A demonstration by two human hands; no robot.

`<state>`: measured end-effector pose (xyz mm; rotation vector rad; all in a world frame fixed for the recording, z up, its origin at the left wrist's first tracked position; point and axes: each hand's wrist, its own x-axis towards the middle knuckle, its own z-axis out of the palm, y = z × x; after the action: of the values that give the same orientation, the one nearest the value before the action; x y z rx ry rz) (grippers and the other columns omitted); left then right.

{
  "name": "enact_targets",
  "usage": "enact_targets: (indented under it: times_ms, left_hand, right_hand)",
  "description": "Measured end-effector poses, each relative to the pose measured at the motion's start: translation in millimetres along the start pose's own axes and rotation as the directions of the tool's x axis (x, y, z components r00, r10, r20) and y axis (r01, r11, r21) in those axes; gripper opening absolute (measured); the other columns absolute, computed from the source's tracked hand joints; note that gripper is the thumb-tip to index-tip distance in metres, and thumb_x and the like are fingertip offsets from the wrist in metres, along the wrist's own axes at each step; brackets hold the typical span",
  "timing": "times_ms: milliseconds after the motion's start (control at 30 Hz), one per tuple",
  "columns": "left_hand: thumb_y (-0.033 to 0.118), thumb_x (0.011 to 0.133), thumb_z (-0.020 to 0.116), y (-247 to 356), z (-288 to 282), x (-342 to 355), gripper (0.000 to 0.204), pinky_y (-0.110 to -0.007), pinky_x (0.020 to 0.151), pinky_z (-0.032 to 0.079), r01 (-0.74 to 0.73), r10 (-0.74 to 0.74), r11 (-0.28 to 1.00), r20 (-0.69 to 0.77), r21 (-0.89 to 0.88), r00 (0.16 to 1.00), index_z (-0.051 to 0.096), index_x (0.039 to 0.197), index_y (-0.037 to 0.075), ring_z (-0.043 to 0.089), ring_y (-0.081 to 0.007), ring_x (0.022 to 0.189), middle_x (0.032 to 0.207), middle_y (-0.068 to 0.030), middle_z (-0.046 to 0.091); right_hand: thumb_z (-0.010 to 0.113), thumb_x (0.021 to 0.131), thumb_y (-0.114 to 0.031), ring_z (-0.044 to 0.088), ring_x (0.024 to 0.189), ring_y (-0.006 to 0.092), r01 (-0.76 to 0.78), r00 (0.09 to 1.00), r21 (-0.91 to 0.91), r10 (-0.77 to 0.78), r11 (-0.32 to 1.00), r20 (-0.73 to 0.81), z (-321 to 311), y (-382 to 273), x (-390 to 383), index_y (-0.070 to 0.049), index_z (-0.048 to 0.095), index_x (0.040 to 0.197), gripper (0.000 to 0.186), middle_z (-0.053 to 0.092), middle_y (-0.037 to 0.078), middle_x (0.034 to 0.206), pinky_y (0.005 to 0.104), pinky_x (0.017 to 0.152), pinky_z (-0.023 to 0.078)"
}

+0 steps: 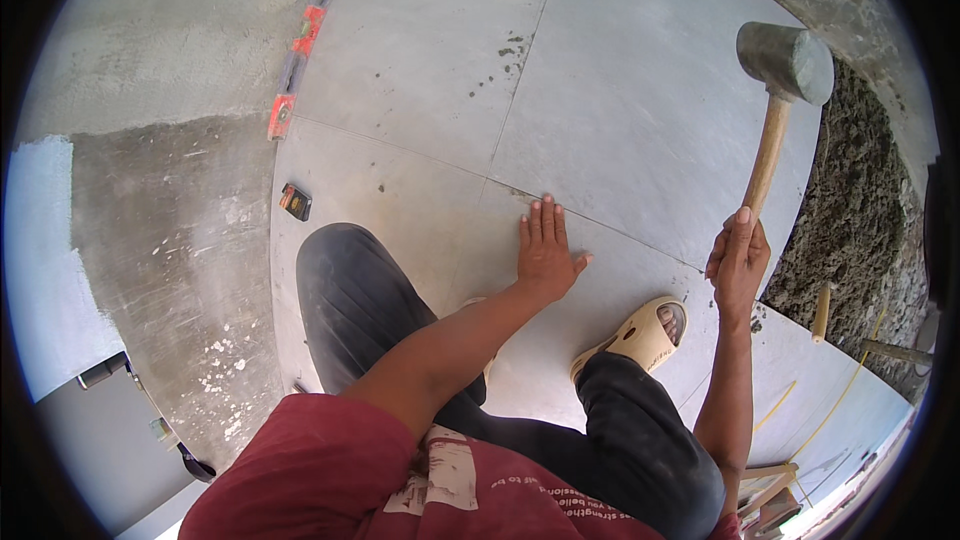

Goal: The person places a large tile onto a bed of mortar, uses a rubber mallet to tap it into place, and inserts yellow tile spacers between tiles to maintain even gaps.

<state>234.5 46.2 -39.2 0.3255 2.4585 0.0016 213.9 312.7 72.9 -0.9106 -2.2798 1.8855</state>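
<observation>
My left hand [546, 258] lies flat on a grey floor tile, its fingers stretched out and their tips at the joint between two tiles. In my right hand [738, 258] is a rubber mallet [776, 62], gripped near the lower end of its wooden handle. The mallet's dark, dusty head is raised above the right part of a large grey tile [640, 90]. My fingers wrap round the handle with the thumb along it. Bits of mortar [511, 48] dot the tile beside a joint running away from me.
A red and grey spirit level [300, 50] lies along the left wall. Nearby sits a small black and orange tape measure [296, 202]. Rough dark mortar [840, 190] borders the tiles at right, with a wooden tool handle [822, 313] there. My sandalled foot [640, 332] stands between my hands.
</observation>
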Motion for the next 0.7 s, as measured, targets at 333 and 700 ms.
enact_targets:
  times_ms: [333,700]
  left_hand:
    - [0.065,0.095,0.047,1.5,-21.2,0.7,0.104,-0.049,0.125,0.003,-0.011,0.011,0.999,-0.007,-0.037,1.0,0.01,0.154,-0.013,0.003,-0.0397,0.154,0.164,-0.0302,0.003]
    - [0.067,0.092,0.05,3.9,-18.4,-6.0,0.106,-0.051,0.124,0.008,-0.014,0.014,1.0,-0.015,-0.01,1.0,0.018,0.152,-0.015,0.009,-0.042,0.153,0.162,-0.0328,0.01]
  right_hand:
    - [0.052,0.104,-0.04,0.046,0.048,0.0097,0.322,0.924,0.089,-0.333,0.943,0.19,-4.6,33.3,-54.0,-0.005,0.049,0.084,0.041,0.047,0.003,0.059,0.0259,0.045,0.036]
    - [0.048,0.105,-0.046,0.041,0.051,0.0047,0.291,0.924,-0.157,-0.235,0.944,0.3,-8.3,8.7,-35.3,-0.007,0.05,0.087,0.043,0.044,-0.004,0.058,0.0245,0.045,0.034]
